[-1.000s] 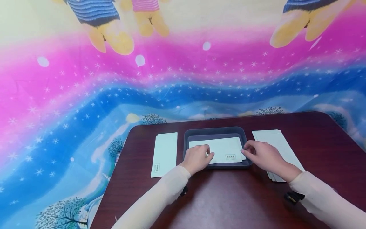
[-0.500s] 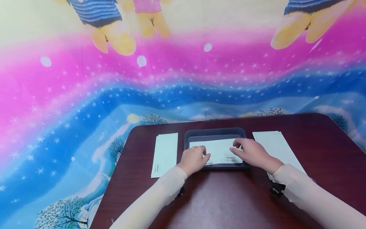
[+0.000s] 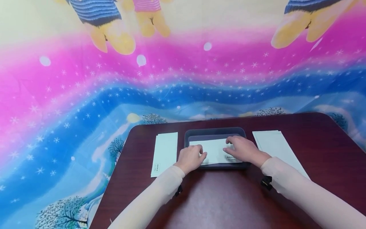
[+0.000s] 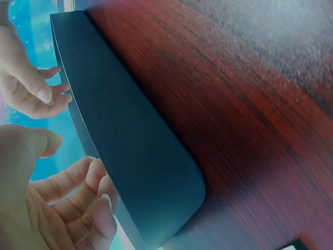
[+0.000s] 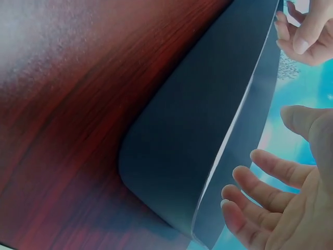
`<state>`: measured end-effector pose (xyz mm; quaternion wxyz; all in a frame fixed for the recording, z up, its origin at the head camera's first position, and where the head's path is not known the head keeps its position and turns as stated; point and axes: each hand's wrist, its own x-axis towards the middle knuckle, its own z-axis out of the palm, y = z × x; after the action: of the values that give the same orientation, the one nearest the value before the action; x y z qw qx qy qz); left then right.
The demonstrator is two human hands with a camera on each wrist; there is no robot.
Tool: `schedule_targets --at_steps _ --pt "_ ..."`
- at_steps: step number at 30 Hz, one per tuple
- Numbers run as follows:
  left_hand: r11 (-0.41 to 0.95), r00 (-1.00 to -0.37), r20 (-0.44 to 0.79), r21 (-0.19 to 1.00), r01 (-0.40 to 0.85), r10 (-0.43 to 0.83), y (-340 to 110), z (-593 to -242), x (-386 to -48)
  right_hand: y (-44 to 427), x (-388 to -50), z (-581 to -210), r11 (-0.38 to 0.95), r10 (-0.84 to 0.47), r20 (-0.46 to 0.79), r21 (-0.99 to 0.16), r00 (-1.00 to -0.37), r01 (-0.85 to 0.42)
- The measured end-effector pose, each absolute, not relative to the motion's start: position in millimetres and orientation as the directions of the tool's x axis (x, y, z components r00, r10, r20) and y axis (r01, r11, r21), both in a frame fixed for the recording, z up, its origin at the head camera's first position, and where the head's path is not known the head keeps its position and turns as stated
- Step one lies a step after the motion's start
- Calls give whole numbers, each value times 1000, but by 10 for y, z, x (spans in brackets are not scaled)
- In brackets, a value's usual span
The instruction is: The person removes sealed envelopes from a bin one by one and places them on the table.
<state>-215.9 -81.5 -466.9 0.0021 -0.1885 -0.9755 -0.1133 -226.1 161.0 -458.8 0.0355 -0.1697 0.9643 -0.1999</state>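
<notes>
A dark grey tray (image 3: pixel 214 131) holds pale green envelopes (image 3: pixel 212 149), the top one bearing a small printed box near its lower right corner. Over the tray's left side hovers my left hand (image 3: pixel 189 157), fingers loosely bent and thumb apart from them. My right hand (image 3: pixel 243 149) is above the right part of the envelopes, thumb and fingers spread apart with nothing between them. Both wrist views show the tray's outer wall (image 4: pixel 125 125) below relaxed fingers. Whether any fingertip touches the paper or the rim is hard to tell.
Left of the tray lies a small stack of envelopes (image 3: pixel 165 152) on the reddish-brown table (image 3: pixel 223 197). Another stack of envelopes (image 3: pixel 274 148) lies at the right, partly behind the right forearm. A patterned cloth (image 3: pixel 183 76) hangs behind the table.
My right hand has moved left, from the tray's right edge to over the envelopes. My left hand has shifted slightly left. The envelopes' right edges look more even.
</notes>
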Motion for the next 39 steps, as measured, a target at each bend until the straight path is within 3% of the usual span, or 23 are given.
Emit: schedule_targets --at_steps 19,39 --pt "921 -945 44 213 326 324 -841 -4686 -2333 1479 -2452 -4697 880 -392 -25 -301 -920 -366" --pt "923 -949 -4 235 305 314 -820 -4717 -2402 1420 -2556 -4720 900 -406 -130 -229 -905 -371"
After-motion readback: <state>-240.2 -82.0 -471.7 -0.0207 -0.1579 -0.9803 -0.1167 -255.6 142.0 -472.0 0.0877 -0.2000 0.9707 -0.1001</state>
